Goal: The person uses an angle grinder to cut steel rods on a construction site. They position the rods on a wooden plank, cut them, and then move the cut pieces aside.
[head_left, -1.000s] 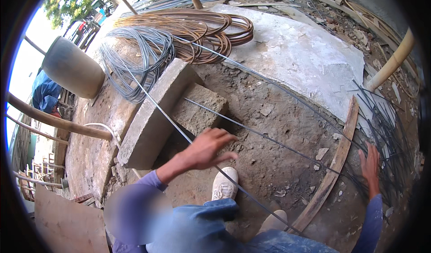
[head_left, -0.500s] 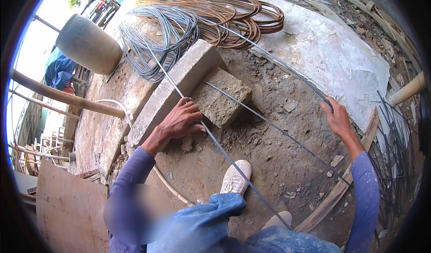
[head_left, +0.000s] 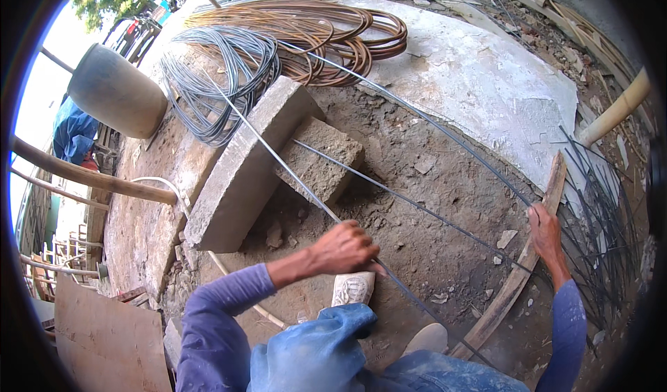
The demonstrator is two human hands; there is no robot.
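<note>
My left hand (head_left: 345, 248) is closed around a thin grey steel rod (head_left: 278, 157) that slants from the wire coils past the concrete beam (head_left: 233, 161) toward my legs. Farther right, my right hand (head_left: 545, 233) grips the near end of a second steel rod (head_left: 445, 130), which arches back toward the coils. Between the two lies a third rod (head_left: 417, 204), running from on top of a rough concrete block (head_left: 326, 157) to a curved wooden plank (head_left: 514, 288). Behind the beam sit a grey wire coil (head_left: 240, 62) and rusty brown coils (head_left: 354, 37).
Cut dark rods (head_left: 597, 232) lie in a heap at the right, near a bamboo pole (head_left: 618, 107). A whitish slab (head_left: 479, 79) covers ground at the far right. At the left are a barrel (head_left: 118, 93), another pole (head_left: 90, 173) and a brown board (head_left: 104, 329).
My left hand has moved right and nearer to me along its rod. My right hand has come nearer and a little right, still gripping its rod. The view has shifted slightly.
</note>
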